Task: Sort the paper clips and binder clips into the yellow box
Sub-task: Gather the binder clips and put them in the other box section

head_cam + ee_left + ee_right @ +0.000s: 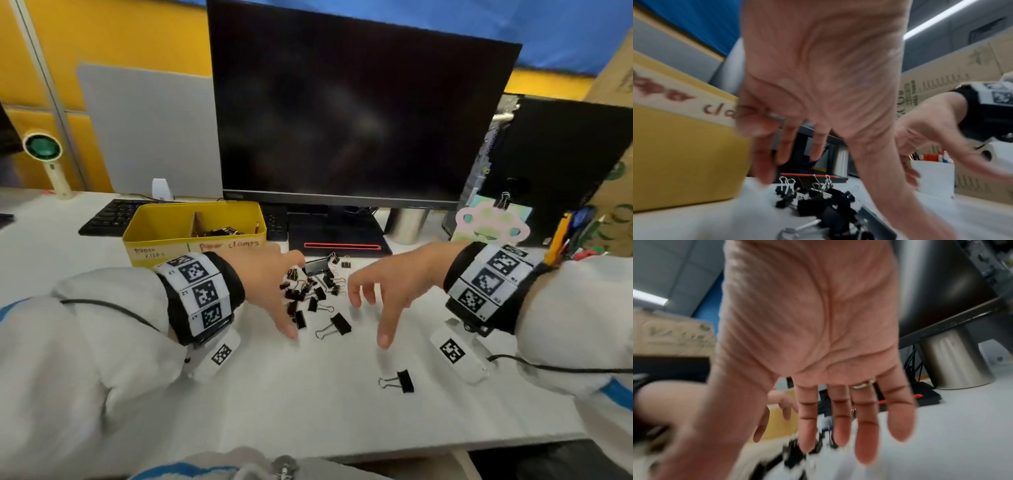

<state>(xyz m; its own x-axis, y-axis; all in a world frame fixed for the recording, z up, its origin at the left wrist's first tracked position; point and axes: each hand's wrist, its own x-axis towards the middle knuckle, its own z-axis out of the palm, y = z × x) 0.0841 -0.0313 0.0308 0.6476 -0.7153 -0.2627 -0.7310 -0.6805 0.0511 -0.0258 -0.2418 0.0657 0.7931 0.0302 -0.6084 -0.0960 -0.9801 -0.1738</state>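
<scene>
A heap of black binder clips (313, 291) (818, 206) and a few paper clips lies on the white desk in front of the monitor. One binder clip (399, 381) sits apart, nearer the desk's front edge. The yellow box (195, 234) (684, 154), labelled in two compartments, stands behind and left of the heap with clips in its right side. My left hand (274, 284) (818, 97) hovers over the heap's left edge with fingers spread and empty. My right hand (380, 291) (818, 353) hangs just right of the heap, fingers spread, holding nothing.
A dark monitor (359, 113) and its stand base (339, 240) rise right behind the heap. A black keyboard (116, 216) lies behind the box. A pen holder (575, 236) and a computer case (555, 164) stand at the right, a small fan (48, 157) at the far left.
</scene>
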